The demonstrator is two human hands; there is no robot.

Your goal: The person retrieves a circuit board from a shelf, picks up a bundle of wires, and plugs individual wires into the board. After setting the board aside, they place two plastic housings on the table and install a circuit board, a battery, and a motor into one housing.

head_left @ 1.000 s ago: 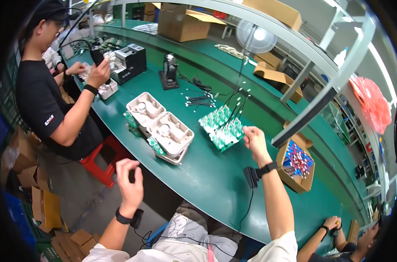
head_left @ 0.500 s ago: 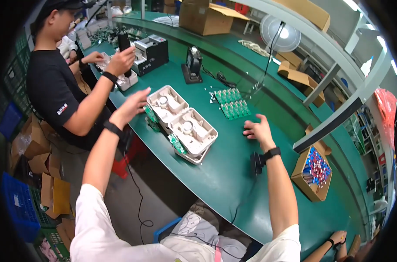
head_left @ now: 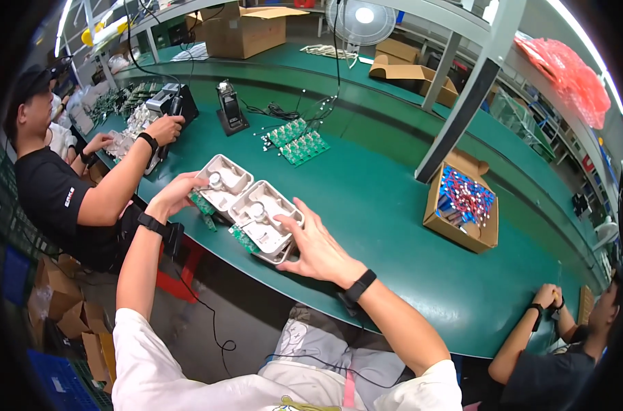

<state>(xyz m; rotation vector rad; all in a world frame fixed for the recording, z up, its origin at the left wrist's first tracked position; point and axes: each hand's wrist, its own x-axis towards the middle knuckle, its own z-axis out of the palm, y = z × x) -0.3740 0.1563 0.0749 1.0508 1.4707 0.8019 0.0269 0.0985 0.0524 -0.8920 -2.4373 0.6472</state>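
Now both hands (head_left: 173,195) (head_left: 318,248) bracket the pale housings (head_left: 265,234) from opposite ends.

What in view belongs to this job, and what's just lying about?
Likely in use:
- white housings, left hand and right hand on them
- small green boards at their side
- perhaps the untouched green board panel

Likely lying about:
- fan
- large cardboard box
- red plastic bag

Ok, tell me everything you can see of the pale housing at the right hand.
The pale housing is an off-white, plastic-looking shell with rounded corners, a raised rim and moulded walls; a round white piece sits inside. It lies open side up above the green table, next to a similar shell. A green circuit board shows at its near left side. The right hand holds its right end. What supports it underneath is hidden.
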